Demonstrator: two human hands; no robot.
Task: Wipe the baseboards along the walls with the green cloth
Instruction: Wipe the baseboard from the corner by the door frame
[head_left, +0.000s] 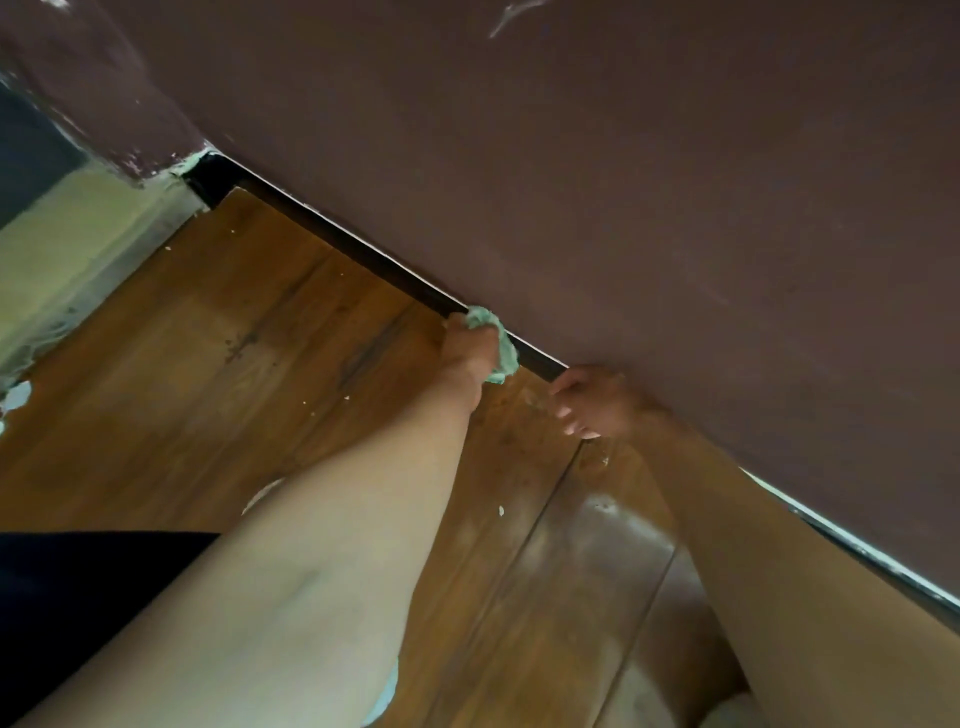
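Green cloth (503, 340) bunched in left hand (470, 351), pressed against baseboard (363, 250).

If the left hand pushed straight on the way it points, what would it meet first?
Probably the dark baseboard: the left hand holds the green cloth right at it.

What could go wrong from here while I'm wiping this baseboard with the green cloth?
1. The green cloth is bunched small in the left hand, so it may skip parts of the baseboard.
2. The right hand rests by the baseboard line and might cover an unwiped patch.
3. The flaking paint at the corner ahead could snag the cloth or crumble onto the floor.
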